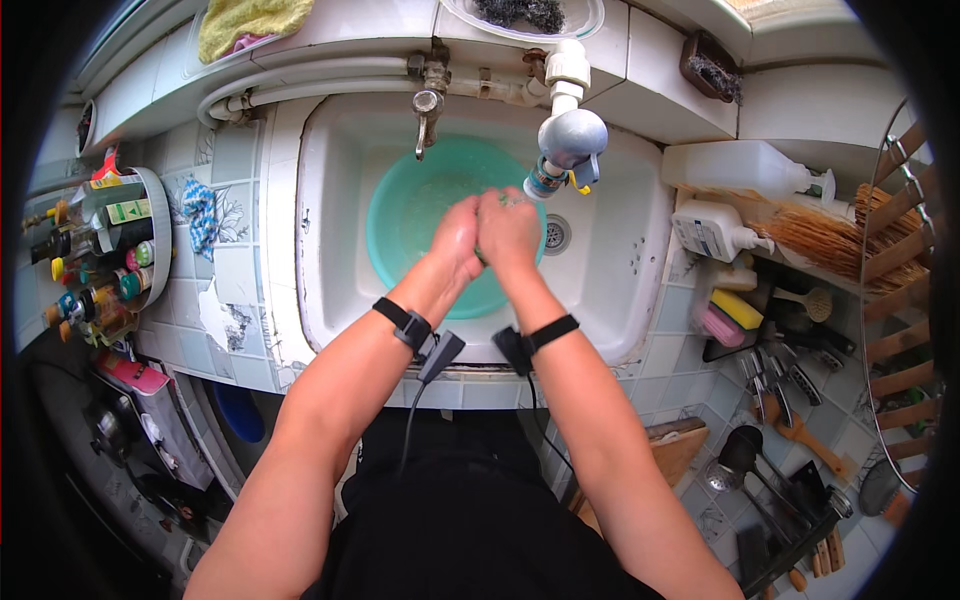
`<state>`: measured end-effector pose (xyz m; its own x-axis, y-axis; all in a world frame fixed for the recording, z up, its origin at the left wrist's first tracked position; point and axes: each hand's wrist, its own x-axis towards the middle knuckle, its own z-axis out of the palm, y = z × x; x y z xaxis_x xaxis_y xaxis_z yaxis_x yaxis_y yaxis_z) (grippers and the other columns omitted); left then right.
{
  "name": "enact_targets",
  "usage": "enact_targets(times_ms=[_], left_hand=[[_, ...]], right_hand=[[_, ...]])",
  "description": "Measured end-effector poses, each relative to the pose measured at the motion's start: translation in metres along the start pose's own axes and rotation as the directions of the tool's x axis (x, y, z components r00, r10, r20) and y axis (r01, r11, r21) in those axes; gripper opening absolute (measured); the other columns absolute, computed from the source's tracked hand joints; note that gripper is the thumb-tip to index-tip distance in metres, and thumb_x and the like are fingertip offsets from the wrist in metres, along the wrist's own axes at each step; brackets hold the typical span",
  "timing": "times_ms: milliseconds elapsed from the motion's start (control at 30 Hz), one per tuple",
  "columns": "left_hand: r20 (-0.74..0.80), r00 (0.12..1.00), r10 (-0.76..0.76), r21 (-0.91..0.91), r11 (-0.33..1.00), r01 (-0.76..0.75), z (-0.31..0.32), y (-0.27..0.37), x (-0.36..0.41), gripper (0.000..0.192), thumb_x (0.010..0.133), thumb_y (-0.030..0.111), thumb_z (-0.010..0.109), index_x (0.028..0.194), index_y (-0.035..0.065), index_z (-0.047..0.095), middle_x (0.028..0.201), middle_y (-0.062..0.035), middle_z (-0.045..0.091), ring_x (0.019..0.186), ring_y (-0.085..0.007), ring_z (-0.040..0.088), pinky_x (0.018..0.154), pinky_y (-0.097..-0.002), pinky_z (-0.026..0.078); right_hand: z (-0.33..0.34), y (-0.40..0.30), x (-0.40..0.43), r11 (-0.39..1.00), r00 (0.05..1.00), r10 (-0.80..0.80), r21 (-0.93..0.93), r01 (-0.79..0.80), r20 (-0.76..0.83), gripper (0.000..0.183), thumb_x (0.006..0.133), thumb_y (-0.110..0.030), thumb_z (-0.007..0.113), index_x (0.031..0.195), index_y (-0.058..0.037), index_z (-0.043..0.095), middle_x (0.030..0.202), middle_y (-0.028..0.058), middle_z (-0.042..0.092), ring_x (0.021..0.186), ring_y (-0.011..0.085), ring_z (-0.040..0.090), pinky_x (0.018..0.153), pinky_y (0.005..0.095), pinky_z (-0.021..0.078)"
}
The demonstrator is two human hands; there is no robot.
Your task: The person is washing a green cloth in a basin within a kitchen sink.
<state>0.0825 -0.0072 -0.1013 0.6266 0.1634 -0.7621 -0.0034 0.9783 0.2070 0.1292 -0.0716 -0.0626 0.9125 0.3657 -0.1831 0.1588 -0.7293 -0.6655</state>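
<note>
Over the right part of a turquoise plastic basin, which stands in a white sink, my two hands are pressed together. My left hand lies against my right hand, whose fingers are curled. Bits of something green show at the fingertips and between the palms; what it is cannot be made out. The white tap fitting with a blue-banded nozzle reaches down just beside my right fingers. A metal tap hangs over the basin's back edge. The basin seems to hold some water.
The sink drain shows right of the basin. Soap bottles, a yellow sponge and a straw brush lie at the right. Bottles in a white rack and a blue checked cloth are at the left. Pipes cross behind the sink.
</note>
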Motion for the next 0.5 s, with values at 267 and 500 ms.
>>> enact_targets(times_ms=[267, 500], left_hand=[[-0.140, 0.990, -0.018, 0.113, 0.993, 0.034, -0.012, 0.001, 0.007, 0.031, 0.103, 0.029, 0.052, 0.115, 0.0025, 0.060, 0.099, -0.0131, 0.067, 0.088, -0.0277, 0.067, 0.081, -0.0464, 0.055], [-0.064, 0.998, -0.014, 0.102, 0.995, 0.020, -0.017, 0.005, 0.001, 0.029, 0.100, 0.026, 0.056, 0.112, 0.0005, 0.065, 0.101, -0.0119, 0.069, 0.086, -0.0233, 0.066, 0.074, -0.0387, 0.054]], right_hand=[[-0.018, -0.022, -0.004, 0.998, 0.983, 0.051, 0.013, -0.054, 0.178, 0.038, 0.098, -0.036, 0.058, 0.098, 0.0005, 0.069, 0.088, 0.0326, 0.068, 0.089, 0.0520, 0.066, 0.078, 0.0559, 0.0514], [-0.006, -0.008, -0.017, 1.000, 0.999, -0.019, 0.021, 0.018, 0.029, 0.045, 0.098, -0.038, 0.053, 0.089, 0.0021, 0.070, 0.083, 0.0325, 0.068, 0.082, 0.0521, 0.066, 0.075, 0.0565, 0.0511]])
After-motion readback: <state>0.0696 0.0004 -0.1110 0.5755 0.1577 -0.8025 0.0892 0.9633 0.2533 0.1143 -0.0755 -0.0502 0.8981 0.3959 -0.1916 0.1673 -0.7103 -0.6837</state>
